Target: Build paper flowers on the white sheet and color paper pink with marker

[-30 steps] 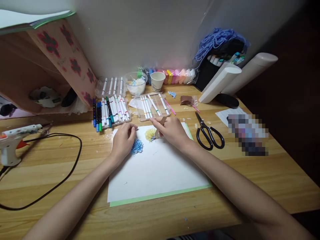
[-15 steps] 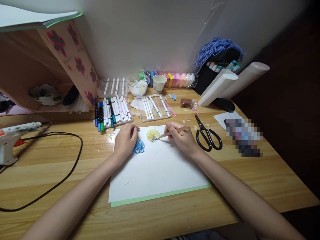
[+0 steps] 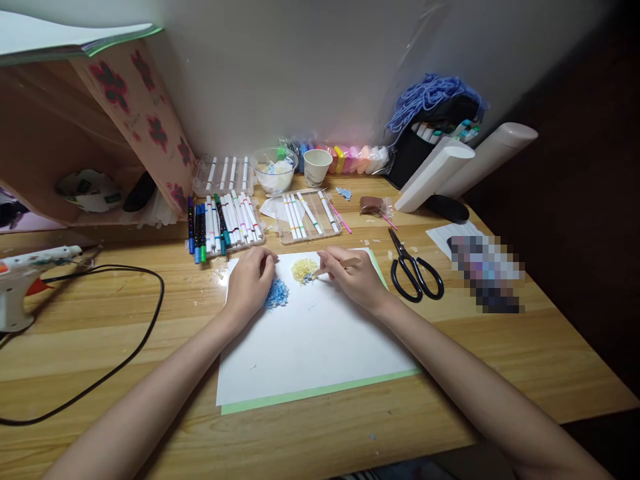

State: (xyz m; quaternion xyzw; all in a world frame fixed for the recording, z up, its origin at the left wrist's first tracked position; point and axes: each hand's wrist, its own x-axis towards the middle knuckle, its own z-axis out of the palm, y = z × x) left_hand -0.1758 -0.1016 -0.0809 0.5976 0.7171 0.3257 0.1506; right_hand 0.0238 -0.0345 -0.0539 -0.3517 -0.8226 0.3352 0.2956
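Observation:
A sheet of white paper [image 3: 310,347] lies on the table over a green sheet. My left hand [image 3: 253,280] rests on its upper left part, fingers loosely bent and thumb apart, holding nothing. Beside that hand is a heap of blue crumbs [image 3: 277,293], partly covered by it. My right hand [image 3: 355,277] pinches a thin wooden stick [image 3: 324,271], its tip at the lower right edge of a round patch of yellow crumbs [image 3: 304,270]. A few blue bits sit at that edge, near the tip.
Black-handled scissors [image 3: 415,267] lie right of the paper. Marker pens [image 3: 235,223], a plastic bowl [image 3: 274,177] and a paper cup [image 3: 317,167] stand behind. On the left are a glue gun [image 3: 25,280] and its black cord [image 3: 155,313].
My right hand has shifted slightly left with the wooden stick, uncovering the green edge at the paper's right side. My left hand stays in place.

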